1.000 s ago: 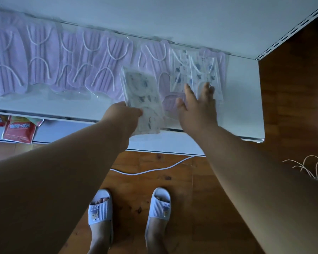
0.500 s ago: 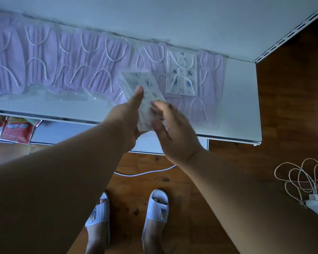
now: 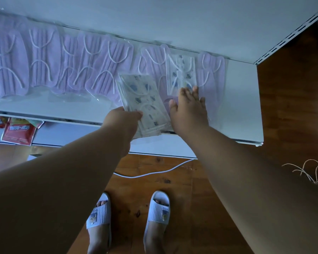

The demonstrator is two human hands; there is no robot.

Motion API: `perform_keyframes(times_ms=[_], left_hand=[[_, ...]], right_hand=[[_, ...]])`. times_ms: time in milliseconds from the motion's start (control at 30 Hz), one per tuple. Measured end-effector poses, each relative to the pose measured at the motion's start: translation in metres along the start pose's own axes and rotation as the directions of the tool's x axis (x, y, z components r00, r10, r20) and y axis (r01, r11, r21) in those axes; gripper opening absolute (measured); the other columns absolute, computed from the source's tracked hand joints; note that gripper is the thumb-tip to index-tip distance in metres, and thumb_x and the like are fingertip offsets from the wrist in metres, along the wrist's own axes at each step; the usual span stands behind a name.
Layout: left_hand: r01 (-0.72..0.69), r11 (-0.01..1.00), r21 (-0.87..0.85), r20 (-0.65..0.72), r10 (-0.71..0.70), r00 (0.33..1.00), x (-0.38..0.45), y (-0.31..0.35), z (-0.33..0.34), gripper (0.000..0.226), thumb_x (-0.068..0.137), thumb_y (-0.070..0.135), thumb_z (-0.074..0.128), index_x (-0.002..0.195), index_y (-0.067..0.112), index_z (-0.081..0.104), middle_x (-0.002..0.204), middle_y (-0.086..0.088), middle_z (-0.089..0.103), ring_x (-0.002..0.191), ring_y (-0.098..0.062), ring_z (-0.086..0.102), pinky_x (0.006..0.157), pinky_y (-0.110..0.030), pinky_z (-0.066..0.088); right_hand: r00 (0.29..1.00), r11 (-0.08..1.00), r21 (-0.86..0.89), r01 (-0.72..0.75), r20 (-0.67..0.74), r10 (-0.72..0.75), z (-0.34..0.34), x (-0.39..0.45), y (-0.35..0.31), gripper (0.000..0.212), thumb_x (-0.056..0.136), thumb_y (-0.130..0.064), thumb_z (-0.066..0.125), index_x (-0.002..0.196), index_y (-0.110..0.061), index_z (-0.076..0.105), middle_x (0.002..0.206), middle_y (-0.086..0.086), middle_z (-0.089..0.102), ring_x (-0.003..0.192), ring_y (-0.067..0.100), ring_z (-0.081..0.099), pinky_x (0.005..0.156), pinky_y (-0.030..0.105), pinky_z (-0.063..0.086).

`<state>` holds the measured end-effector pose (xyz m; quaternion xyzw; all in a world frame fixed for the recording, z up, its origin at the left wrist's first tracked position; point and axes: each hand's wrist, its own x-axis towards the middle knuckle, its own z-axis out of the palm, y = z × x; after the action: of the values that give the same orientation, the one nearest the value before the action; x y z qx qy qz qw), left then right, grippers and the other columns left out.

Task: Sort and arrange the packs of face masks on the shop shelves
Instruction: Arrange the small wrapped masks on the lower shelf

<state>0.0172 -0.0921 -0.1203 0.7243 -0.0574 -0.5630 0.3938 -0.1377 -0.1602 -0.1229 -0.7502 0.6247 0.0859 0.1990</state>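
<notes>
Left hand: the left hand (image 3: 124, 119) grips the near end of a clear plastic pack of white face masks printed with small blue figures (image 3: 144, 102), thumb on top and the other fingers curled beneath it, out of sight.
Right hand: the right hand (image 3: 188, 109) lies flat with straight, slightly spread fingers (image 3: 195, 91), pressing on a second clear pack of white printed masks with white ear loops (image 3: 181, 74); it grasps nothing.
Held pack: it sits over the front edge of the white metal shelf (image 3: 242, 99), just left of the right hand; its long axis runs from the near edge toward the back, tilted a little to the left at the far end, and its near end overhangs the edge.
Pressed pack: it lies toward the right end of the shelf on top of the lilac packs, long axis front to back.
Shelf contents: a row of clear packs of lilac pleated masks with white ear loops (image 3: 42, 57) runs along the back edge from the left end almost to the right end, overlapping one another, long axes front to back.
Lower shelf: red printed packets (image 3: 18, 131) lie at its left end.
Floor: brown wooden boards (image 3: 191, 208) carry a white cable (image 3: 151, 173) and the person's feet in white slippers (image 3: 157, 208).
</notes>
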Motion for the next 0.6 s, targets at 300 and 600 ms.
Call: perform_keyframes(times_ms=[300, 600], left_hand=[[0.016, 1.000, -0.021, 0.103, -0.013, 0.995, -0.015, 0.008, -0.016, 0.043, 0.083, 0.055, 0.069, 0.101, 0.016, 0.066, 0.106, -0.001, 0.073, 0.097, -0.027, 0.071, 0.092, -0.047, 0.056], [0.057, 0.996, -0.066, 0.119, -0.049, 0.992, -0.063, 0.006, -0.052, 0.011, 0.098, 0.015, 0.060, 0.103, 0.012, 0.069, 0.090, -0.007, 0.075, 0.075, -0.025, 0.073, 0.081, -0.045, 0.060]], right_hand=[[0.885, 0.835, 0.340, 0.432, -0.338, -0.320, 0.014, -0.065, -0.029, 0.047, 0.102, -0.029, 0.036, 0.134, -0.001, 0.057, 0.141, 0.016, 0.056, 0.142, 0.028, 0.039, 0.119, 0.038, 0.024], [0.948, 0.724, 0.664, 0.188, -0.314, 0.042, -0.006, -0.128, -0.071, 0.029, 0.093, -0.036, 0.055, 0.113, -0.018, 0.064, 0.114, -0.007, 0.065, 0.107, 0.007, 0.056, 0.089, 0.019, 0.042]])
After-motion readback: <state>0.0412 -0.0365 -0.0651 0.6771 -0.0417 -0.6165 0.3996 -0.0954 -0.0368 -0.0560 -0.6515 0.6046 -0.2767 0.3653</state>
